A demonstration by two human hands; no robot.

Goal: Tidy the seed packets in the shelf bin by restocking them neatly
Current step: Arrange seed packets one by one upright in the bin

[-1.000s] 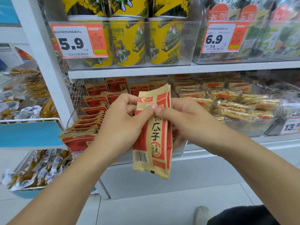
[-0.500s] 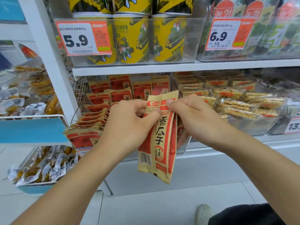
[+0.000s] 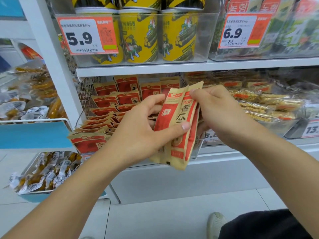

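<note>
A small stack of tan-and-red seed packets (image 3: 179, 121) stands upright and tilted in front of the shelf bin. My left hand (image 3: 138, 133) grips the stack from the left, thumb pressed across its front. My right hand (image 3: 219, 111) pinches the packets' top right corner, with its lower fingers behind them. Behind my hands, a clear shelf bin (image 3: 198, 145) holds several more of the same seed packets (image 3: 107, 104), some upright at the back, others lying overlapped toward the front left.
Yellow snack tubs (image 3: 139, 35) fill a clear bin on the shelf above, behind a 5.9 price tag (image 3: 86, 37). Clear-wrapped bars (image 3: 262, 104) lie to the right. A white upright (image 3: 51, 62) and blue-fronted baskets of small snacks (image 3: 44, 171) stand at left. My shoe (image 3: 215, 223) rests on the floor.
The held packets have tilted with their tops to the right and moved up toward the bin. My left thumb has slid down from the top edge to the middle of the front packet.
</note>
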